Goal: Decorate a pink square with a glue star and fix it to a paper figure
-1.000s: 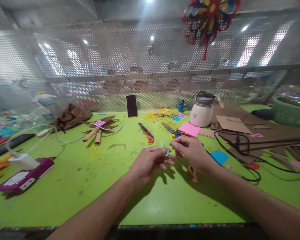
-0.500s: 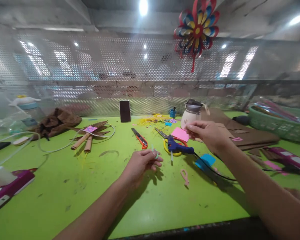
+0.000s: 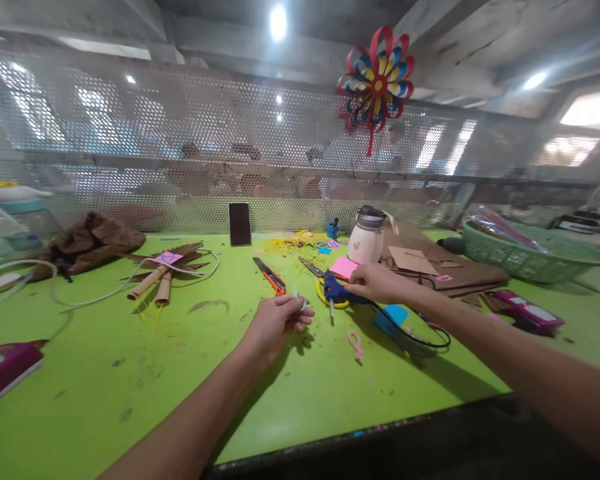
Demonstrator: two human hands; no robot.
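Two hands, the left hand [image 3: 275, 320] and the right hand [image 3: 377, 283], work above one green table [image 3: 180, 373]. On it lie one blue glue gun [image 3: 339, 291], one orange box cutter [image 3: 270, 275], one white jug [image 3: 366, 244], two cardboard tubes [image 3: 153, 287], one green basket [image 3: 525, 252] and one dark phone [image 3: 240, 224]; one paper pinwheel [image 3: 377, 73] hangs above.

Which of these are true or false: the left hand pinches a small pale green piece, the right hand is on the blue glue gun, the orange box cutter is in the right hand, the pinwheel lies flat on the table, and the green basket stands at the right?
1. The left hand pinches a small pale green piece. True.
2. The right hand rests at the blue glue gun. True; whether it grips it firmly cannot be told.
3. The orange box cutter is in the right hand. False: it lies on the green table, untouched.
4. The pinwheel lies flat on the table. False: it hangs high on the perforated screen.
5. The green basket stands at the right. True.
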